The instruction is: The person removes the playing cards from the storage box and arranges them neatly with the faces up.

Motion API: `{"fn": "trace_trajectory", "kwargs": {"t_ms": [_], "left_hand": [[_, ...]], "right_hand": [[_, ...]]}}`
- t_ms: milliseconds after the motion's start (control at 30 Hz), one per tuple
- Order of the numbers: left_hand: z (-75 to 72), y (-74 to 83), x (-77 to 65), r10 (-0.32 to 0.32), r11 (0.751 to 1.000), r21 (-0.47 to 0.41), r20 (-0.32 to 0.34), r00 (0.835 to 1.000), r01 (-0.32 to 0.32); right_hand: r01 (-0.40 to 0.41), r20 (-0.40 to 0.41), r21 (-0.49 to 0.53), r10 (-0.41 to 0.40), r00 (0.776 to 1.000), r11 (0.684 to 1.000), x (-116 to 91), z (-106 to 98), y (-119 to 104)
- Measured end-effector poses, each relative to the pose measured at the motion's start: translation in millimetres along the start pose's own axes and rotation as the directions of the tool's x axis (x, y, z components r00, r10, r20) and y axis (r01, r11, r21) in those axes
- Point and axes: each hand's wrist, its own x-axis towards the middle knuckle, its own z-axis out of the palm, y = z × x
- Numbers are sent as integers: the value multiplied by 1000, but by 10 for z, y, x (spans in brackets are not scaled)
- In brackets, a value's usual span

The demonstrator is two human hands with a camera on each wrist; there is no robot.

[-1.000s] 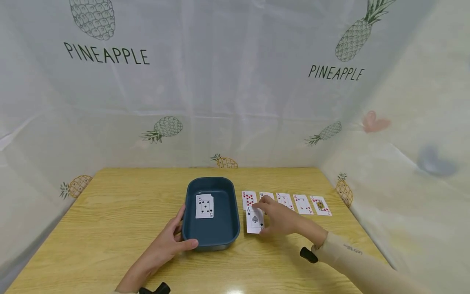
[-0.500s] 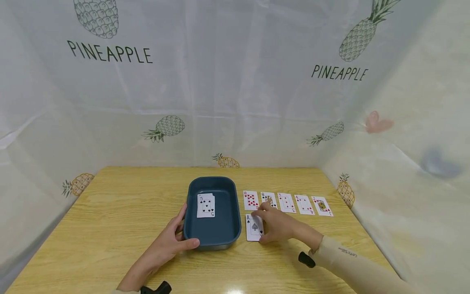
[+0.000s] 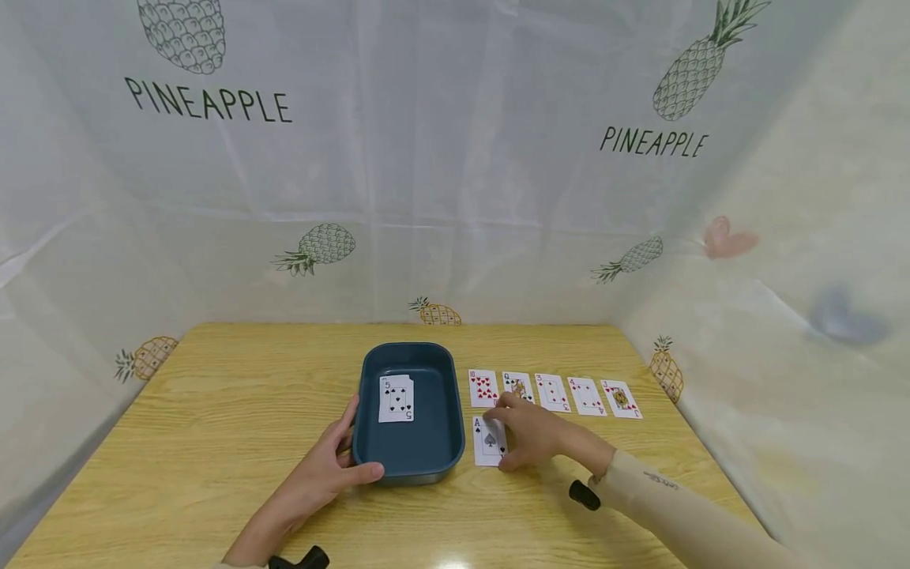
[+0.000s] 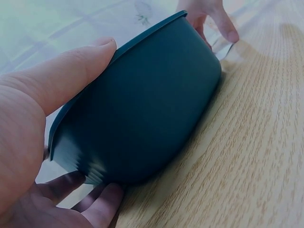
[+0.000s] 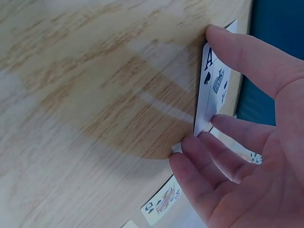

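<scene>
My left hand (image 3: 330, 472) grips the left side of a deep dark-blue rectangular bin (image 3: 434, 454); in the left wrist view the thumb lies over the rim and fingertips reach the lower wall of the bin (image 4: 142, 104). Inside the bin lies a small pile of playing cards (image 3: 396, 399), the five of spades on top. To the right of the bin, my right hand (image 3: 533, 432) holds an ace of spades (image 3: 489, 446) face up, close over the wooden table. In the right wrist view thumb and fingertips are at opposite ends of the ace (image 5: 213, 88).
Behind the ace runs a row of face-up cards: ten of hearts (image 3: 483, 387), a queen (image 3: 517, 384), three of diamonds (image 3: 551, 391), four of diamonds (image 3: 586, 395) and a jack (image 3: 622, 397). A pineapple-print curtain (image 3: 426, 174) surrounds the table (image 3: 235, 411).
The ace of spades has moved toward the front of the table with my right hand, away from the ten of hearts, and lies lower. My left hand stays on the bin.
</scene>
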Motion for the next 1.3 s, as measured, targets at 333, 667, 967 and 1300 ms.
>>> {"fn": "trace_trajectory", "kwargs": {"t_ms": [333, 667, 967, 1300], "left_hand": [[-6, -8, -5, 23, 1000, -16, 29, 999, -22], [-11, 0, -5, 8, 1000, 2, 5, 1000, -8], [-22, -5, 14, 6, 1000, 25, -7, 1000, -6], [-14, 5, 8, 6, 1000, 21, -1, 1000, -6]], "right_hand": [[3, 7, -26, -2, 1000, 1000, 33, -6, 25], [-15, 32, 14, 15, 999, 1000, 19, -46, 10], [42, -89, 60, -37, 995, 997, 44, -342, -87], [149, -74, 108, -142, 987, 983, 601, -567, -506]]}}
